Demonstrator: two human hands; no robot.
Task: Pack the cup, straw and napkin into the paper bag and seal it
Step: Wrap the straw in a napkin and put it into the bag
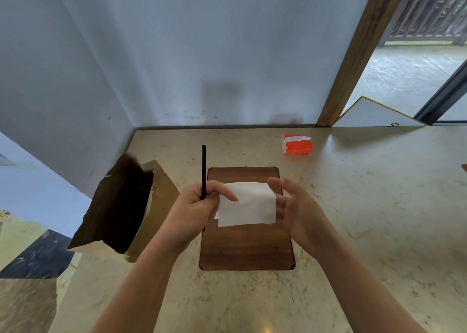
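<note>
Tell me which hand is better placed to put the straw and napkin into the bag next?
Left. The left hand already grips the thin black straw and white paper napkin, beside the open brown paper bag.

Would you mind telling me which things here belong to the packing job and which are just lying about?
Job:
- straw, gripped in the left hand
- napkin, pinched by the same hand
- paper bag, open
- right hand, open by the napkin

Lying about:
- orange packet
- wooden board

No cup is visible.

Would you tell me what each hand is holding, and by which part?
Left hand grips the black straw near its lower end and pinches the napkin at its left edge. Right hand holds nothing.
</note>
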